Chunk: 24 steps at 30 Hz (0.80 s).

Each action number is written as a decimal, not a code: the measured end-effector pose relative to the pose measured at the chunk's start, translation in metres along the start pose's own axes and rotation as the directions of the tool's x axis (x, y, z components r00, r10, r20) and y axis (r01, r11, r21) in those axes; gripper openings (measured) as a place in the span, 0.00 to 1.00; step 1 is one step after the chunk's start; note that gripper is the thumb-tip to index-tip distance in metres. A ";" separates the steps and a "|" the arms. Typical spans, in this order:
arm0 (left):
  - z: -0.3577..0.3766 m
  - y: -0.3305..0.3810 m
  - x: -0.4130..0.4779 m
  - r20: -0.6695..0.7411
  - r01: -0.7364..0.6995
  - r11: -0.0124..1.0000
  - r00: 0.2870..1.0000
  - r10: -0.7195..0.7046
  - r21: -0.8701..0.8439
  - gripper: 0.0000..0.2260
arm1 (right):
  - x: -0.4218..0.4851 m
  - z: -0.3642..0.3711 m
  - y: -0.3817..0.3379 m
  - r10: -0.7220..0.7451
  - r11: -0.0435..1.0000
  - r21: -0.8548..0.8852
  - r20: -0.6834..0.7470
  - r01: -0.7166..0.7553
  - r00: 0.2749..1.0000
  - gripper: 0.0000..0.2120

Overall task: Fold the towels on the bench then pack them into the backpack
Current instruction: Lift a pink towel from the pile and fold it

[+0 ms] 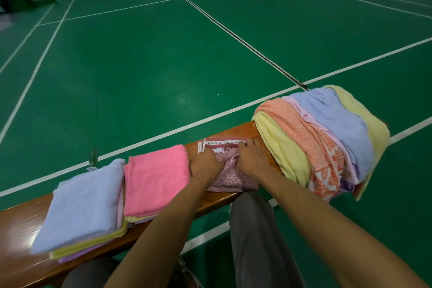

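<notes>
Patterned pink towel lies on the bench, between the folded stacks and the unfolded heap. Its long axis runs across the bench, near edge to far edge; the white-trimmed hem is at the far edge, and the near end overhangs the front edge a little. Middle is bunched up between the hands.

Left hand is palm down on the towel's left part, fingers curled into the cloth, so it looks to be gripping a fold. Right hand is palm down on the right part, fingers spread forward toward the hem, thumb side pinching the bunched cloth. Both forearms reach in from the bottom edge, converging on the towel.

Left of the towel: a folded pink towel on top of a small stack, just beside the left hand. Further left, a folded pale blue towel tops another stack with yellow and purple layers under it. Right of the hands: a heap of unfolded towels draped over the bench, yellow, orange patterned, blue, touching or nearly touching the right hand.

Fingertips of the left hand are hidden in the cloth. Bench's left end is cut off by the frame, its right end buried under the heap. Grey trouser leg shows below the bench. Green court floor beyond.
</notes>
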<state>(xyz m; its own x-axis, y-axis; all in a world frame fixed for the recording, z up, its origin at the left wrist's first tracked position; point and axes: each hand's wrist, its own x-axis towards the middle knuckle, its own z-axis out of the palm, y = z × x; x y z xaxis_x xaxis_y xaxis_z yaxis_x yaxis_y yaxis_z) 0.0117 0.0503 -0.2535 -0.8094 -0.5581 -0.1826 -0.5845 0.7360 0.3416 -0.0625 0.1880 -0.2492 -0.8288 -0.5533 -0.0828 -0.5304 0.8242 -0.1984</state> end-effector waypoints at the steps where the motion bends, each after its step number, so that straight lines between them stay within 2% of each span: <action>1: -0.001 0.002 0.002 0.039 0.001 1.000 0.999 -0.001 0.000 0.16 | 0.003 -0.002 0.002 -0.028 1.000 -0.010 -0.009 0.028 1.000 0.23; 3: -0.005 0.005 0.008 0.021 -0.002 0.998 1.000 0.003 -0.070 0.13 | 0.009 -0.007 0.006 -0.099 0.995 0.010 -0.052 0.100 0.994 0.18; 5: -0.010 0.007 0.011 -0.091 0.001 0.986 0.996 -0.016 -0.165 0.10 | 0.015 -0.011 0.008 -0.119 0.989 0.064 -0.155 0.131 0.981 0.12; 7: -0.013 0.006 0.016 -0.164 0.016 0.976 0.985 -0.053 -0.218 0.09 | 0.019 -0.010 0.008 -0.074 0.992 0.083 -0.261 0.098 0.963 0.09; 9: -0.012 0.003 0.023 -0.175 0.035 0.974 0.982 -0.076 -0.225 0.10 | 0.017 -0.003 0.002 0.016 0.995 0.102 -0.299 0.015 0.954 0.12; 11: -0.005 -0.001 0.027 -0.184 0.066 0.980 0.978 -0.101 -0.188 0.14 | 0.010 0.007 -0.006 0.214 0.968 0.183 -0.240 -0.172 0.947 0.20; 13: 0.002 0.001 0.023 -0.152 0.172 0.962 0.967 -0.206 -0.210 0.24 | 0.005 0.015 -0.011 0.414 0.885 0.283 -0.120 -0.369 0.902 0.29; 15: 0.011 0.006 0.017 -0.105 0.248 0.933 0.954 -0.282 -0.260 0.33 | 0.001 0.017 -0.012 0.464 0.855 0.294 -0.070 -0.427 0.883 0.31; 17: 0.019 0.007 0.016 -0.054 0.261 0.934 0.958 -0.282 -0.245 0.41 | 0.003 0.017 -0.012 0.461 0.853 0.297 -0.043 -0.429 0.887 0.26; 19: 0.019 0.006 0.015 0.024 0.264 0.947 0.964 -0.264 -0.183 0.47 | 0.009 0.016 -0.011 0.475 0.805 0.378 0.051 -0.458 0.878 0.25; 20: 0.018 0.003 0.017 0.079 0.265 0.944 0.964 -0.255 -0.196 0.43 | 0.012 0.016 -0.010 0.482 0.750 0.448 0.132 -0.486 0.866 0.27; 22: 0.017 0.001 0.023 0.163 0.277 0.915 0.958 -0.238 -0.292 0.30 | 0.016 0.010 -0.007 0.468 0.638 0.567 0.253 -0.522 0.847 0.31; 23: 0.011 0.002 0.024 0.195 0.297 0.879 0.951 -0.239 -0.372 0.27 | 0.016 0.005 -0.005 0.444 0.624 0.592 0.268 -0.510 0.855 0.31; 24: 0.009 0.000 0.027 0.213 0.319 0.854 0.945 -0.250 -0.412 0.28 | 0.017 0.000 -0.004 0.419 0.632 0.604 0.261 -0.486 0.870 0.32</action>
<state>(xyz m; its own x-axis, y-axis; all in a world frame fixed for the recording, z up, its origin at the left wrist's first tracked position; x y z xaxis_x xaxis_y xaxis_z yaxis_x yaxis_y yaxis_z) -0.0110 0.0389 -0.2669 -0.6306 -0.6291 -0.4545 -0.7338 0.2926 0.6132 -0.0742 0.1753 -0.2501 -0.8967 -0.1674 -0.4099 0.1750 0.7165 -0.6753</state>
